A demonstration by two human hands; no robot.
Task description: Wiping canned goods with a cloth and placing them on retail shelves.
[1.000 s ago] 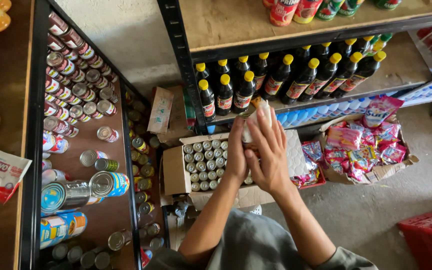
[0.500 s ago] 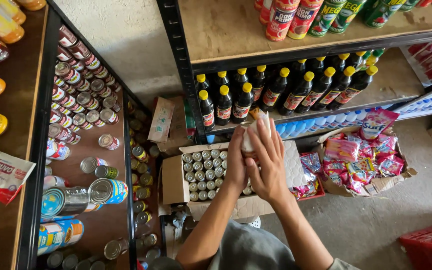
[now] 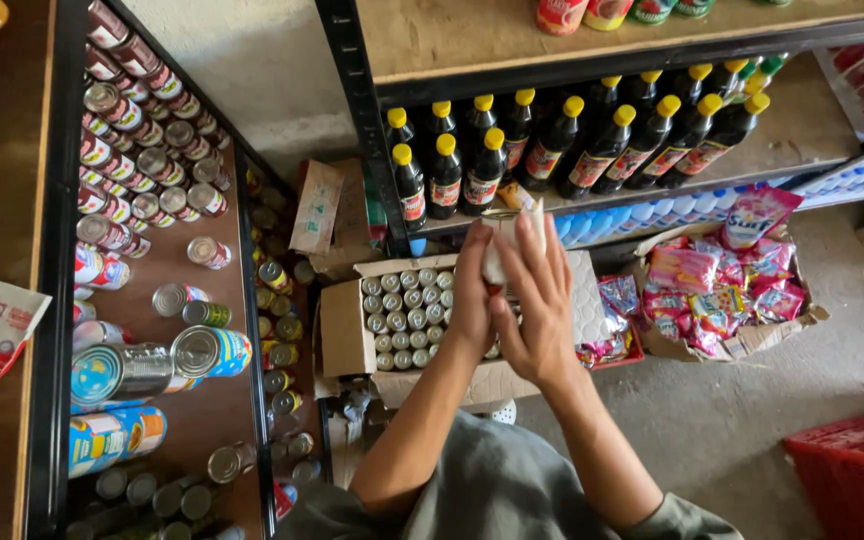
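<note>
- Above an open cardboard box on the floor, both hands raised together around a small pale bottle.
- Left hand wrapped about the bottle's left side, fingers closed on it.
- Right hand against the bottle's right side and front, fingers stretched upward and slightly spread, palm pressed to it.
- Bottle mostly hidden between the palms; only its whitish top showing, perhaps with a yellow cap above, though hard to tell against the shelf behind.
- Inside the box, rows of small bottles with silver-grey caps, packed upright, directly below the hands.
- Behind the hands, on the low shelf, dark bottles with yellow caps standing in rows.
- To the right of the box, another carton full of pink and bright sachets.
- At left, a dark rack holding tins, some upright, some lying on their sides.
- Bottom right, corner of a red crate on the concrete floor.
</note>
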